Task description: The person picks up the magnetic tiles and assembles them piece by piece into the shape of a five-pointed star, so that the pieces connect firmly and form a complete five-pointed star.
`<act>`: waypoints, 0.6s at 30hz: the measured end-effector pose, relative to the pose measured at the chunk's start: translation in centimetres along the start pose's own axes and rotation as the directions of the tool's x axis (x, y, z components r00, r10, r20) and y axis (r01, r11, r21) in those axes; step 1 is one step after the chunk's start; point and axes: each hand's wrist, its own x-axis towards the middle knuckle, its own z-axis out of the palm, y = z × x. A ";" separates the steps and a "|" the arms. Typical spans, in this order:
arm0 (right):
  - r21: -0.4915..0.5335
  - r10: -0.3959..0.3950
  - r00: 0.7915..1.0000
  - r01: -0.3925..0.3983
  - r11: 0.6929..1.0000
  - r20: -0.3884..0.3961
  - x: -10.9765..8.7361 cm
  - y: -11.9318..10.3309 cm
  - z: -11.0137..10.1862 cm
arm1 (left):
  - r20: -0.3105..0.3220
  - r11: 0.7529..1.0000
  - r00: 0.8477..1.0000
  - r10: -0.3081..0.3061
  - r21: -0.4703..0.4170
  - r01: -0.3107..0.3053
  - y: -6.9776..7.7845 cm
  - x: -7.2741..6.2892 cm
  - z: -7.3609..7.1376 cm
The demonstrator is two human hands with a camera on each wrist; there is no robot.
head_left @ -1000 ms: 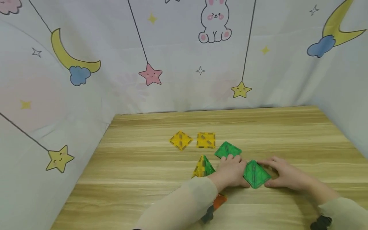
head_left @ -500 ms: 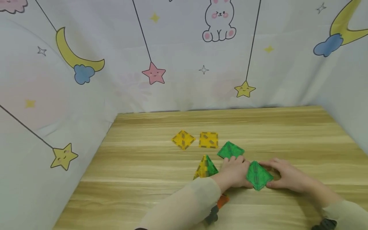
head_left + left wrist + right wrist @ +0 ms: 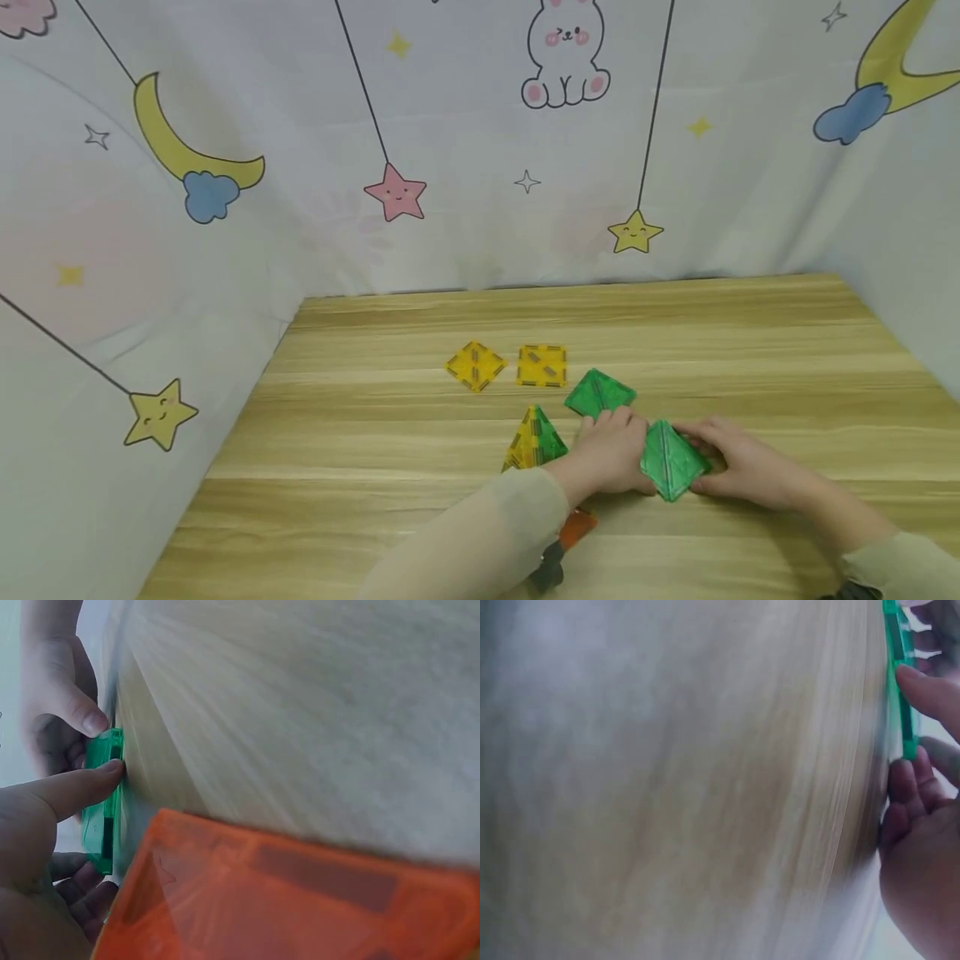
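Observation:
Two green triangular magnetic tiles [image 3: 670, 462], joined along a seam into a diamond, stand between my hands over the table. From the left side my left hand [image 3: 615, 450] pinches them, its thumb [image 3: 90, 787] on the near edge in the left wrist view. My right hand [image 3: 750, 467] grips the right corner between thumb and fingers. In the right wrist view the green tiles [image 3: 901, 675] show edge-on by the thumb. Another green diamond pair [image 3: 600, 392] lies just beyond my left hand, partly covered by its fingers.
A yellow and green tile pyramid [image 3: 534, 442] stands left of my left hand, its base behind the sleeve. Orange tile [image 3: 579, 528] shows under that forearm. A yellow diamond [image 3: 476, 367] and a yellow square [image 3: 542, 366] lie further back on the wooden table [image 3: 360, 492].
The held green tiles have tilted a little, their near corner slightly lower and their faces catching more light. Both hands stay about them; the other pieces keep their places.

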 end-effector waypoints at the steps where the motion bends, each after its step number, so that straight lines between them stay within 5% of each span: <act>1: 0.011 0.004 1.000 -0.004 1.000 -0.006 0.0 -0.1 0.0 | -0.008 1.000 1.000 0.001 0.008 -0.001 0.0 0.0 0.1; 6: 0.065 0.055 0.998 -0.055 0.996 -0.007 0.1 -0.3 0.0 | -0.040 1.000 0.999 0.028 -0.007 -0.028 -0.1 -0.2 0.3; 9: 0.181 0.041 0.999 -0.043 0.983 0.019 0.1 -0.3 0.0 | -0.049 0.997 0.997 0.058 -0.039 -0.060 -0.4 -0.4 0.1; 14: 0.396 -0.017 0.999 -0.004 0.918 0.051 0.2 -0.3 0.4 | -0.040 0.991 0.993 0.113 -0.072 -0.115 -0.9 -0.9 -0.5; 18: 0.493 0.030 0.998 -0.056 0.868 0.061 0.3 -0.9 0.2 | -0.037 0.980 0.986 0.160 -0.113 -0.163 -1.7 -1.2 -1.1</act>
